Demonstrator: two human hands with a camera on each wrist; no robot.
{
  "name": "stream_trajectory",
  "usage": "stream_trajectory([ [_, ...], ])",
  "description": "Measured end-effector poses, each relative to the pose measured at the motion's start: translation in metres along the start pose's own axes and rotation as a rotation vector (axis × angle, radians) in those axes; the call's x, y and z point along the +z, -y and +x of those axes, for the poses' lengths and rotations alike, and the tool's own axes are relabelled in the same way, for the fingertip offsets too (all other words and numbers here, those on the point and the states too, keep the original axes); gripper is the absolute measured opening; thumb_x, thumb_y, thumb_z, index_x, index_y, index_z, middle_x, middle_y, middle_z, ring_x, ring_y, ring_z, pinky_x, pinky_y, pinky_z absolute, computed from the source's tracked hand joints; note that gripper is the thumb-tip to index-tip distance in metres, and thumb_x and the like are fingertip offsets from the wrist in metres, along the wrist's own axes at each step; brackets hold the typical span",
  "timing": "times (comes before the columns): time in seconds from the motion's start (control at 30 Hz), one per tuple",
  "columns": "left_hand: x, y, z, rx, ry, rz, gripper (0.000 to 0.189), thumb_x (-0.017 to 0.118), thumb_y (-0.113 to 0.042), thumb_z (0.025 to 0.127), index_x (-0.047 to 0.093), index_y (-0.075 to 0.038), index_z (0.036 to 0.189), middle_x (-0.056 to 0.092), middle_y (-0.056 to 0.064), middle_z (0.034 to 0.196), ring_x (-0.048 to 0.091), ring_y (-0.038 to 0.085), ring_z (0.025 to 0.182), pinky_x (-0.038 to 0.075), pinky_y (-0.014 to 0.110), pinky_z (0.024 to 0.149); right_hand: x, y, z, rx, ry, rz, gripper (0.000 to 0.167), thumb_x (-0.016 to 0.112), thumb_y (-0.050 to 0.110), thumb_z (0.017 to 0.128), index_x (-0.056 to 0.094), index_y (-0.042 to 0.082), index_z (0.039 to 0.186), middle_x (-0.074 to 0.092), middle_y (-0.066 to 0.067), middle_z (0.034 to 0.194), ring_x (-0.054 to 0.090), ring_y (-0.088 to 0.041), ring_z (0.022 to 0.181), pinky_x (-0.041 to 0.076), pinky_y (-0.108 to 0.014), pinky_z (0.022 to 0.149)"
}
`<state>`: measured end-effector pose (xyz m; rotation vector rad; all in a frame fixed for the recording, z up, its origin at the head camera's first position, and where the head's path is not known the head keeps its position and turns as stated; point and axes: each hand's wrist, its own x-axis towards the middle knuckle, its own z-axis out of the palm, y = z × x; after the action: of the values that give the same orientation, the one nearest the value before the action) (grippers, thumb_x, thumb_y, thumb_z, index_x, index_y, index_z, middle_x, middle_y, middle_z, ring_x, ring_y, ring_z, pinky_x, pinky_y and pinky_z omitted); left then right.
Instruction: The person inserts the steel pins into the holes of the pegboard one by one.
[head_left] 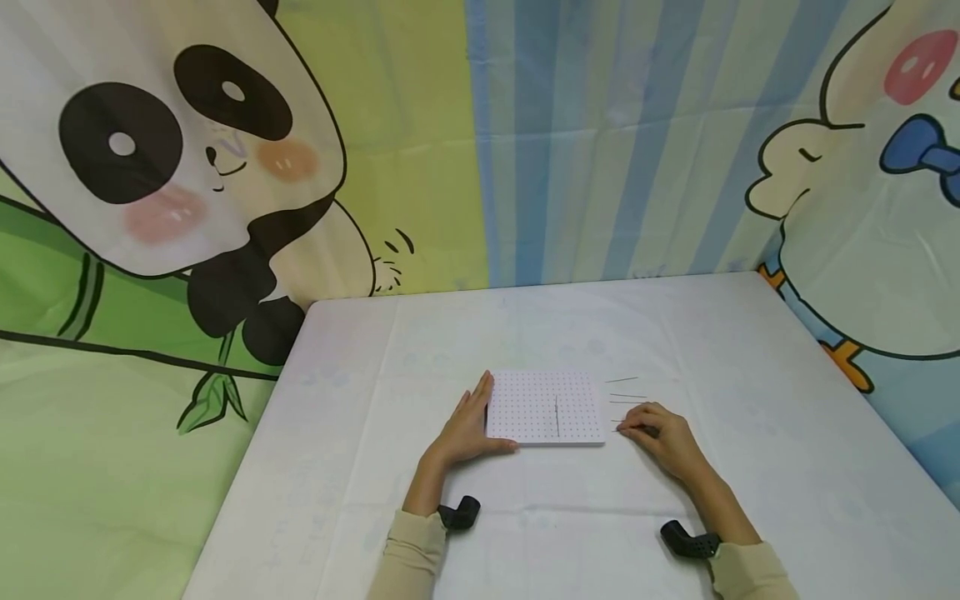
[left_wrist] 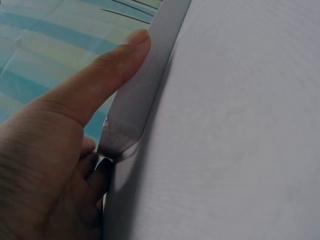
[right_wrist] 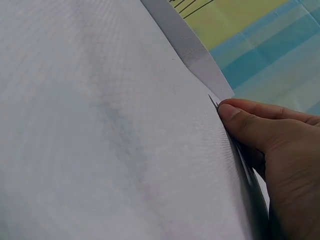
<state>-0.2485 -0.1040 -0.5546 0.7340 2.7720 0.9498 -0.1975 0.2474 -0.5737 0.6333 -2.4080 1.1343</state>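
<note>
A white board [head_left: 525, 408] with a grid of small holes lies on the table. One thin dark stick [head_left: 557, 417] shows against its hole grid, right of the middle. My left hand [head_left: 467, 429] is at the board's near left corner, its straight fingers along the left side and the thumb against the front edge [left_wrist: 145, 75]. Right of the board, my right hand [head_left: 662, 437] is low over the table, thumb and forefinger pinched together. From their tips juts the point of a thin dark needle-like stick [right_wrist: 212, 100]; the rest of it is hidden by the hand.
Several more thin dark sticks [head_left: 628, 395] lie roughly side by side on the white tablecloth [head_left: 555, 333], between the board and the right hand. Each wrist wears a black camera mount [head_left: 461, 512]. Behind the table hangs a cartoon-printed curtain [head_left: 420, 150].
</note>
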Motion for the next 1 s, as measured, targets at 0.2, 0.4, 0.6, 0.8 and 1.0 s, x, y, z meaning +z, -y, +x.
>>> stream_trajectory([
  [0.2,0.000,0.001,0.000,0.000,0.002,0.010,0.127,0.078,-0.058,0.060,0.003,-0.004,0.148,0.000,0.005,0.154,0.004,0.012,0.139,0.002,0.034,0.113,0.000,0.001,0.001,-0.009,0.004,-0.013,0.019,0.074,-0.005,0.071,0.071,0.011,0.080,0.063,0.001,0.086,0.056,-0.011,0.084,0.042,-0.007,0.073],
  [0.4,0.000,0.002,0.000,0.014,-0.009,0.002,0.127,0.077,-0.059,0.060,0.005,-0.002,0.148,0.003,0.008,0.154,0.005,0.015,0.140,0.004,0.037,0.113,-0.004,0.006,0.004,0.105,-0.065,0.045,0.011,0.069,0.002,0.080,0.068,0.011,0.087,0.065,0.000,0.088,0.058,-0.007,0.086,0.042,-0.008,0.076],
  [0.6,0.000,0.002,-0.001,0.017,-0.008,0.005,0.126,0.077,-0.059,0.061,0.005,-0.002,0.148,0.002,0.008,0.154,0.005,0.015,0.140,0.003,0.036,0.113,-0.002,0.016,0.019,0.310,-0.198,0.302,0.012,0.062,0.007,0.087,0.067,-0.001,0.094,0.066,-0.012,0.087,0.061,-0.010,0.077,0.051,-0.018,0.068],
  [0.8,0.000,-0.001,-0.002,0.016,0.001,-0.002,0.125,0.077,-0.057,0.061,0.005,-0.002,0.148,0.001,0.007,0.154,0.005,0.015,0.140,0.003,0.036,0.113,0.020,0.039,0.047,0.314,-0.305,0.553,0.016,0.060,0.000,0.087,0.061,-0.014,0.094,0.065,-0.016,0.081,0.063,-0.013,0.071,0.054,-0.024,0.065],
  [1.0,-0.001,-0.001,-0.002,0.020,-0.002,0.004,0.125,0.077,-0.057,0.061,0.005,-0.002,0.148,0.002,0.008,0.154,0.005,0.015,0.140,0.003,0.036,0.113,0.049,0.049,0.066,0.255,-0.315,0.648,0.019,0.063,0.003,0.086,0.061,-0.014,0.094,0.067,-0.015,0.082,0.066,-0.015,0.072,0.055,-0.028,0.066],
])
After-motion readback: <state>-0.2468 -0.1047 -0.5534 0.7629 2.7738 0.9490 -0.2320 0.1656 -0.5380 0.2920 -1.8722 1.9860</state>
